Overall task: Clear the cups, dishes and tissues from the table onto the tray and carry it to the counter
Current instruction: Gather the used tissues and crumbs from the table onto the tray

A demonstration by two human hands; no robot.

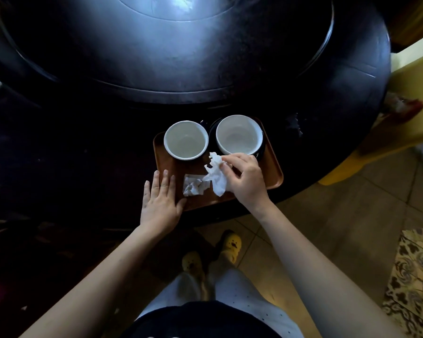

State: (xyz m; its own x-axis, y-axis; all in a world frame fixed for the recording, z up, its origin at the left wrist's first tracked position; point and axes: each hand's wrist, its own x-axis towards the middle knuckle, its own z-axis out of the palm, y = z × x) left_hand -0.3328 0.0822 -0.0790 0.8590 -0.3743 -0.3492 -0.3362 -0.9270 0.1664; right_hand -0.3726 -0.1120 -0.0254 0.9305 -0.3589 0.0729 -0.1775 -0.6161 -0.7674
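Observation:
A brown tray (pixel 271 164) lies on the near edge of the dark round table (pixel 83 142). Two white cups stand on its far side: the left cup (pixel 186 139) and the right cup (pixel 238 134), which sits on a dark dish (pixel 212 132). A crumpled tissue (pixel 193 184) rests on the tray's near part. My right hand (pixel 244 179) pinches a second crumpled tissue (pixel 215 174) just above the tray, below the right cup. My left hand (pixel 160 201) lies flat, fingers spread, on the tray's near left corner.
A raised round turntable (pixel 169 45) fills the table's middle. A yellow chair (pixel 410 98) stands at the right beside the table. Tiled floor (pixel 340 215) and a patterned rug (pixel 415 279) lie at the lower right; my slippered feet are below the table edge.

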